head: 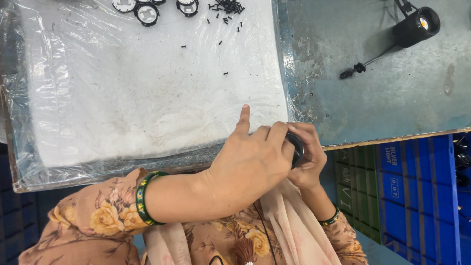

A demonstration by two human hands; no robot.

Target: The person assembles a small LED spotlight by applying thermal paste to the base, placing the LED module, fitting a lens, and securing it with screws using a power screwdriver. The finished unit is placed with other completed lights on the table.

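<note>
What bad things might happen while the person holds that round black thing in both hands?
1. Both hands, left hand and right hand, hold the round black part right over the table edge, so it might slip and drop toward the blue crate.
2. Tiny black screws lie loose on the plastic sheet; a sleeve could brush them and they might roll away.

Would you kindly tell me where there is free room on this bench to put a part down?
The white pad's middle is bare, between the screws and round parts above and the hands below. The blue top beneath the lamp is also free.
</note>
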